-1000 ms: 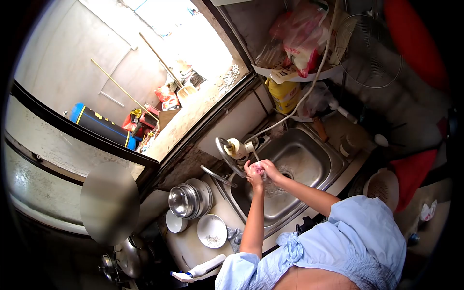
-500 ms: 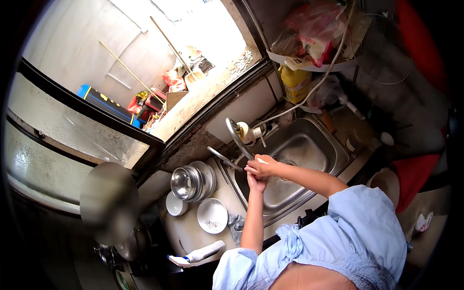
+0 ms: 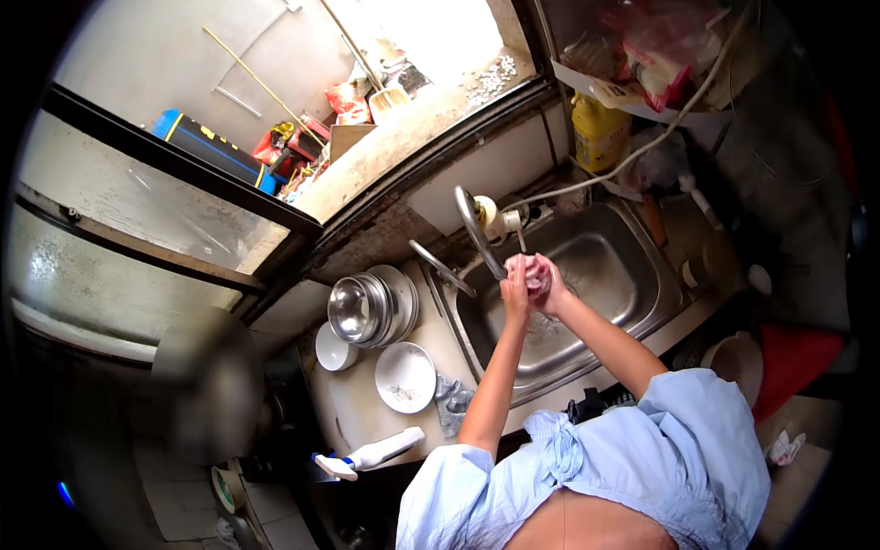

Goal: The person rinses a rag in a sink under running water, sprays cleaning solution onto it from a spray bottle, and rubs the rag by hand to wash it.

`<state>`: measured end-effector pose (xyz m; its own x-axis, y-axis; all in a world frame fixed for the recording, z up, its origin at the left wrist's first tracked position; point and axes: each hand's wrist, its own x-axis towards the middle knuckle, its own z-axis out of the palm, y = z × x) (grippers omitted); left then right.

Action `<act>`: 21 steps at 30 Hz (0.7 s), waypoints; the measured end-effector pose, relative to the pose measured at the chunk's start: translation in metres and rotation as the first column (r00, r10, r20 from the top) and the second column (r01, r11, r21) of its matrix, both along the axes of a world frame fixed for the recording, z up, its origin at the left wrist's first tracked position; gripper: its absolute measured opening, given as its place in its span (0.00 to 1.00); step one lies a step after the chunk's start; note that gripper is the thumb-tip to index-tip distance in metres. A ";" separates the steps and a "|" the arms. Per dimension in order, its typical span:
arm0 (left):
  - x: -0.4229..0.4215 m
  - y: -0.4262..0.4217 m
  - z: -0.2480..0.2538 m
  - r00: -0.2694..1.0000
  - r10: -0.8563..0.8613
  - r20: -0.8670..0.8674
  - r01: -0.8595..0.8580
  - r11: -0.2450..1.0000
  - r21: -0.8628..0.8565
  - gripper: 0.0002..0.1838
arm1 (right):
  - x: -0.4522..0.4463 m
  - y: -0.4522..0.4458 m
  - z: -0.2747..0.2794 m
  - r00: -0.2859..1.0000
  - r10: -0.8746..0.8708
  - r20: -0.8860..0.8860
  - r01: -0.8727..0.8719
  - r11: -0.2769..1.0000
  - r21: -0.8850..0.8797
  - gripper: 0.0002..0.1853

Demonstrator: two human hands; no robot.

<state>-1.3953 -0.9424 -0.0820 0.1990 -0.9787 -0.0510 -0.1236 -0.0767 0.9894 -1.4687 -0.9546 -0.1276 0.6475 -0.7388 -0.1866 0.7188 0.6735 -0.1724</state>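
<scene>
My left hand (image 3: 515, 286) and my right hand (image 3: 552, 286) are pressed side by side over the sink (image 3: 605, 266), just under the tip of the curved faucet (image 3: 469, 215). Both are wet and cupped, fingers extended rather than clenched, with pinkish palms facing up. No distinct object shows between them. Water runs or splashes in the basin below them. A second, shorter metal pipe (image 3: 440, 266) rises to the left of the hands. Behind the faucet is a white fitting (image 3: 495, 220) joined to a pale hose (image 3: 596, 179).
Left of the sink are stacked metal bowls (image 3: 356, 310), a white cup (image 3: 335, 348), a white bowl (image 3: 405, 378), a grey cloth (image 3: 452, 403) and a white spray bottle (image 3: 390, 447). A yellow jug (image 3: 598, 133) stands at the back beneath a cluttered shelf (image 3: 632, 96).
My hands have gone from being clasped, one over the other, to cupped side by side with palms up. The camera view has shifted, moving the sink slightly right in the picture.
</scene>
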 end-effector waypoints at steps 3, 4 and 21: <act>0.007 -0.001 0.001 0.726 0.092 0.682 0.140 0.951 -0.276 0.12 | 0.004 -0.006 -0.027 0.903 0.002 0.431 0.080 0.982 -0.172 0.19; 0.008 0.001 0.001 0.671 0.158 0.725 0.151 0.928 -0.341 0.11 | -0.001 0.004 0.010 0.971 -0.076 0.227 0.078 0.997 0.002 0.17; 0.019 -0.001 -0.031 0.718 -0.184 0.671 0.459 0.850 -0.258 0.23 | 0.035 0.005 -0.030 0.950 -0.170 0.262 0.110 0.967 0.228 0.16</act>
<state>-1.3760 -0.9434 -0.1129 -0.2801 -0.8935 0.3511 -0.6413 0.4463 0.6241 -1.4339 -0.9496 -0.1579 0.5881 -0.7899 -0.1737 0.8076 0.5617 0.1797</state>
